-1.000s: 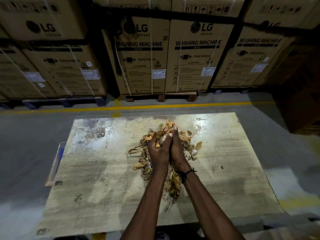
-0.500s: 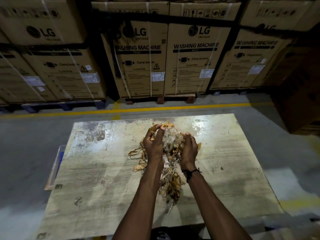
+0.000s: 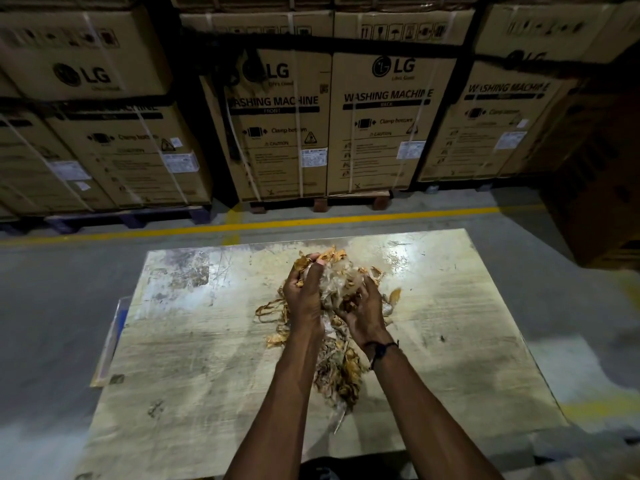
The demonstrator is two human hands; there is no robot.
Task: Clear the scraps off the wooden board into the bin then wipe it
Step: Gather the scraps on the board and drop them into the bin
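Note:
A pale, stained wooden board (image 3: 194, 368) lies flat in front of me. A heap of scraps (image 3: 341, 372), orange-brown strips mixed with crumpled clear plastic, sits at its middle. My left hand (image 3: 304, 296) and my right hand (image 3: 363, 311) cup a bundle of these scraps between them, fingers curled round it, lifted a little above the heap. More scraps trail down from the bundle between my wrists. No bin is in view.
Stacked cardboard washing machine boxes (image 3: 377, 123) on pallets stand behind a yellow floor line (image 3: 346, 221). A thin clear panel (image 3: 110, 334) juts out from under the board's left edge. Grey concrete floor surrounds the board. A dark box (image 3: 599, 202) stands at right.
My hands were pressed together over the heap, then parted and closed round a bundle of scraps. The right hand has now drawn in closer to the left.

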